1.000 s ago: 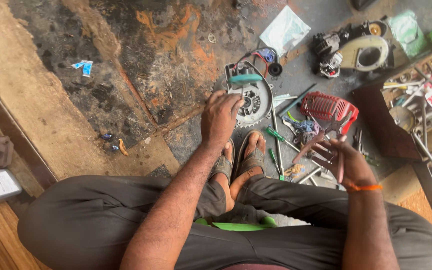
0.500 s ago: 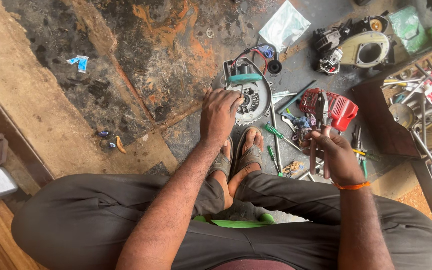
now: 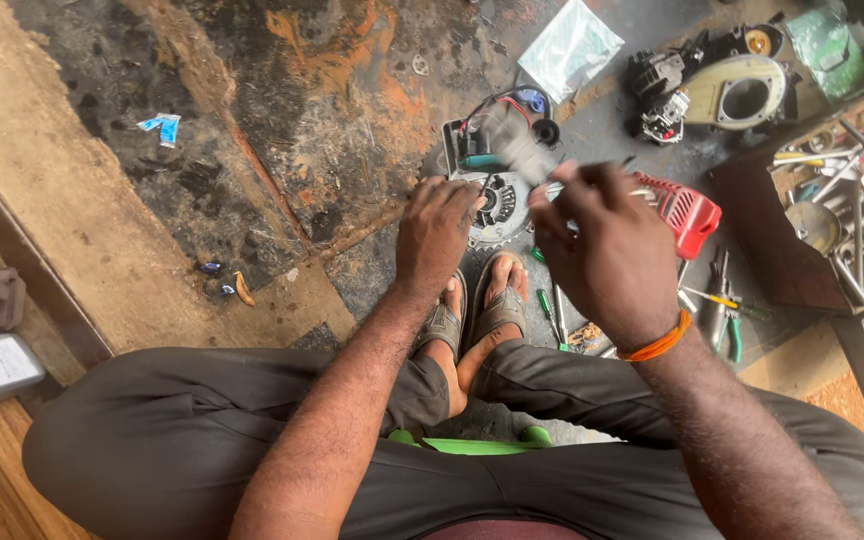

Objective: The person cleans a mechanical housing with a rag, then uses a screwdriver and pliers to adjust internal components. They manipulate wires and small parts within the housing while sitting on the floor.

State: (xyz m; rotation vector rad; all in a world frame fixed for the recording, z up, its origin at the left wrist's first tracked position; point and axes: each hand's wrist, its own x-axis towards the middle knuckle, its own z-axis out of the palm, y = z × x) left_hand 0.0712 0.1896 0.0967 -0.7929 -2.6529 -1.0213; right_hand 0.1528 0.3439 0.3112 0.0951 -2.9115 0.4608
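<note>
Your right hand (image 3: 607, 250) has risen from the tool pile and swung toward the round engine part (image 3: 497, 200), and now sits at its 3 o'clock, fingers closed on a slim tool (image 3: 527, 160) that is too blurred to identify. Your left hand (image 3: 437, 230) rests at the part's 9 o'clock, fingers spread flat on its rim, gripping nothing. The red cover (image 3: 687, 212) lies at 3 o'clock, beyond your right hand. Your sandalled feet (image 3: 477, 310) sit at 6 o'clock.

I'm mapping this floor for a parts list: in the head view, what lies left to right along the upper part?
Blue wrapper scrap → round engine part with wires → clear plastic bag → red cover → cream engine housing → wooden tool tray.
</note>
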